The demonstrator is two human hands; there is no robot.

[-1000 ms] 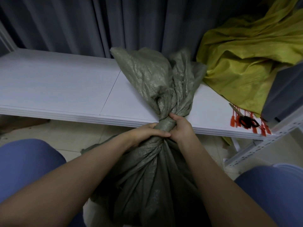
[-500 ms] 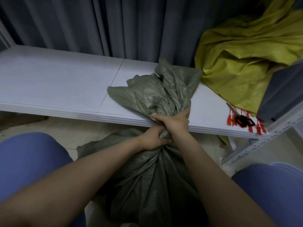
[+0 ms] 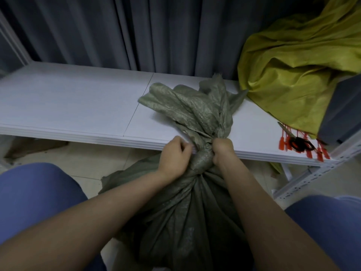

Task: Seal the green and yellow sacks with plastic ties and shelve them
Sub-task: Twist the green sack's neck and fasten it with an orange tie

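The green sack (image 3: 187, 212) is stood on the floor against the shelf (image 3: 68, 100), its twisted neck clenched in the right hand (image 3: 222, 151). The loose top, held upright a second ago, is now laid over the shelf edge. A fold beside the neck is pinched by the curled left hand (image 3: 173, 155). No tie is fitted yet: the plastic ties (image 3: 283, 142) are left at the shelf's right end, below the yellow sack (image 3: 293, 79).

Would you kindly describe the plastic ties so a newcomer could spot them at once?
Find the long white shelf before the grey curtain. Follow its front edge right, to just beside the yellow sack. The plastic ties lie there, the only bright orange thing on it.
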